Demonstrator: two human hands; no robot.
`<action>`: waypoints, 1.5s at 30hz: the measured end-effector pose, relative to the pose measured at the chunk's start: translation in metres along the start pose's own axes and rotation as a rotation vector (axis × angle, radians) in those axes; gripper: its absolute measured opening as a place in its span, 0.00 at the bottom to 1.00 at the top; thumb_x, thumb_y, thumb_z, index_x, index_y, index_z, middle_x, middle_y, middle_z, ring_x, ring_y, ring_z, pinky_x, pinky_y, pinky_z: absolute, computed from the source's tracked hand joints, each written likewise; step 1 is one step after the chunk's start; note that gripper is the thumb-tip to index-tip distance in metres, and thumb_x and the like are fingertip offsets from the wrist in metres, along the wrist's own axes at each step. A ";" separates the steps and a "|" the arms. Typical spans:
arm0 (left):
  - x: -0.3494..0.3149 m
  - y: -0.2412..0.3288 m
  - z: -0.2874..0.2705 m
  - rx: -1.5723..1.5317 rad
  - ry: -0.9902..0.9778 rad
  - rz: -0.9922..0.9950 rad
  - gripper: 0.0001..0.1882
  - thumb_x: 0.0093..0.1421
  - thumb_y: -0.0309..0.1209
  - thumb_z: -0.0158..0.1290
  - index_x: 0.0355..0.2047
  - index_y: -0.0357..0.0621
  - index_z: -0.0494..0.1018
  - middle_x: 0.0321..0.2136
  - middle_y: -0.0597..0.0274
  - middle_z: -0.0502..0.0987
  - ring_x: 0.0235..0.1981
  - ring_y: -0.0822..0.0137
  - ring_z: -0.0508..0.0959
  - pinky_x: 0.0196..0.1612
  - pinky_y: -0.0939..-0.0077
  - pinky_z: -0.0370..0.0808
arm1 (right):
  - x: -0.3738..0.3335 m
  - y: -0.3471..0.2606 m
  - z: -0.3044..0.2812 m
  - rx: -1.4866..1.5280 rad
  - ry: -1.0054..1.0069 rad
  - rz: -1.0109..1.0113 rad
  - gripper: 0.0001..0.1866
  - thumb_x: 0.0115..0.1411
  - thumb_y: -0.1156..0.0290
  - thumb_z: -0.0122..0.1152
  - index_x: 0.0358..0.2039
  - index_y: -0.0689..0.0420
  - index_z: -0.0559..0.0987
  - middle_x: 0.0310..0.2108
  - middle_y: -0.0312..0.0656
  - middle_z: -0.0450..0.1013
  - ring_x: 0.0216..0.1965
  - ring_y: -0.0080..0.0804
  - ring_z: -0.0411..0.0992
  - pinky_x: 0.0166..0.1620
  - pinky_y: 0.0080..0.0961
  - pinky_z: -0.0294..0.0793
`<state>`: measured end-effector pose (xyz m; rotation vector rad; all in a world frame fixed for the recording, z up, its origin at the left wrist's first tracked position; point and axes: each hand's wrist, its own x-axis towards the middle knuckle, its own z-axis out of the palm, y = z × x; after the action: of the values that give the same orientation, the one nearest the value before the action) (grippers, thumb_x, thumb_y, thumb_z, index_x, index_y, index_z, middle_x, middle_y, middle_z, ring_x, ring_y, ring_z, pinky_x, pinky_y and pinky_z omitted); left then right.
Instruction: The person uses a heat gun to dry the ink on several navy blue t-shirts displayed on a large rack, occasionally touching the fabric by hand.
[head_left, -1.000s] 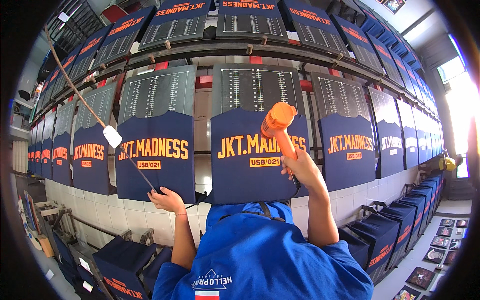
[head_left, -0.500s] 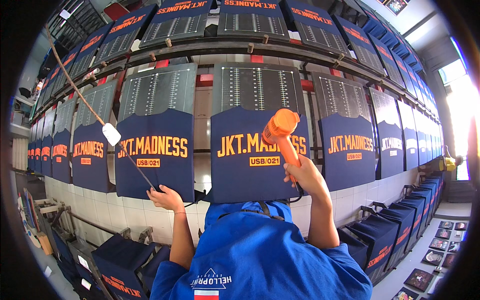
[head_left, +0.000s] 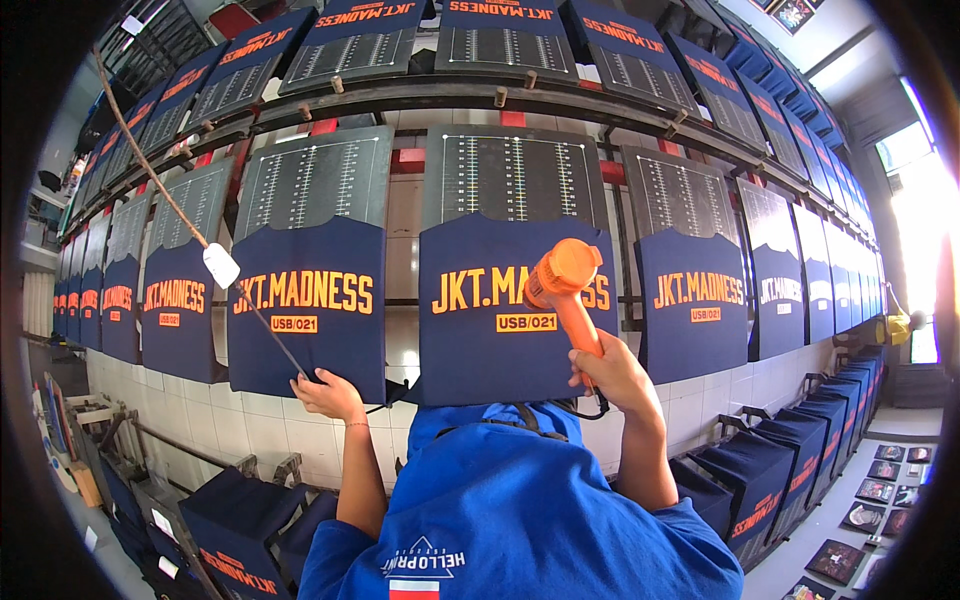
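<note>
My right hand (head_left: 615, 372) is closed round the handle of an orange hair dryer (head_left: 572, 325). Its barrel is held over the navy T-shirt (head_left: 470, 350) in front of me, covering part of the orange print. On the left, my left hand (head_left: 335, 396) is closed on a dark power cord (head_left: 283, 345), near the lower edge of another navy T-shirt (head_left: 345, 345). This cord runs up to a white plug block (head_left: 221, 264), which hangs from a brown cable (head_left: 160, 185). Both shirts lie on dark boards marked with white scales (head_left: 515, 175).
More printed navy shirts on boards line this row, including one (head_left: 690, 345) to the right. Beyond a dark metal rail (head_left: 440, 95) stands a facing row of boards (head_left: 505, 50). Behind me, at lower right, are further shirt-covered boards (head_left: 755, 470).
The hair dryer's head has come lower and nearer to me over the shirt, and my right hand has shifted slightly with it. My left hand has hardly moved.
</note>
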<state>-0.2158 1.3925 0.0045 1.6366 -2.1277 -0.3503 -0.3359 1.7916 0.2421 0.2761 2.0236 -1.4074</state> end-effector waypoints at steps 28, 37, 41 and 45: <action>0.005 -0.028 0.007 -0.265 -0.024 0.017 0.22 0.75 0.36 0.32 0.59 0.36 0.67 0.67 0.31 0.47 0.69 0.42 0.52 0.63 0.53 0.64 | 0.049 -0.012 -0.035 -0.013 0.007 -0.090 0.12 0.64 0.67 0.58 0.40 0.64 0.72 0.24 0.35 0.71 0.24 0.20 0.73 0.24 0.19 0.72; -0.037 0.006 0.000 -0.603 -0.063 -0.479 0.26 0.74 0.31 0.31 0.70 0.37 0.53 0.64 0.33 0.54 0.61 0.39 0.67 0.64 0.56 0.71 | 0.029 -0.003 -0.059 -0.121 -0.136 -0.037 0.16 0.63 0.65 0.60 0.41 0.66 0.73 0.26 0.37 0.73 0.24 0.21 0.74 0.25 0.20 0.72; -0.050 0.047 -0.006 -0.438 -0.095 -0.653 0.27 0.74 0.33 0.31 0.72 0.45 0.48 0.65 0.41 0.58 0.61 0.38 0.67 0.64 0.47 0.69 | 0.018 0.003 -0.070 -0.140 -0.201 -0.010 0.17 0.63 0.64 0.59 0.44 0.66 0.73 0.26 0.37 0.73 0.25 0.21 0.74 0.26 0.20 0.72; -0.059 0.076 -0.011 -0.115 -0.094 -0.736 0.28 0.74 0.41 0.32 0.72 0.54 0.46 0.63 0.48 0.62 0.61 0.41 0.69 0.61 0.39 0.69 | 0.018 0.007 -0.082 -0.171 -0.210 -0.019 0.17 0.63 0.64 0.59 0.43 0.66 0.73 0.25 0.37 0.73 0.25 0.21 0.74 0.26 0.19 0.72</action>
<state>-0.2626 1.4700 0.0376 2.3153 -1.4479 -0.7606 -0.3778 1.8644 0.2428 0.0328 1.9604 -1.2113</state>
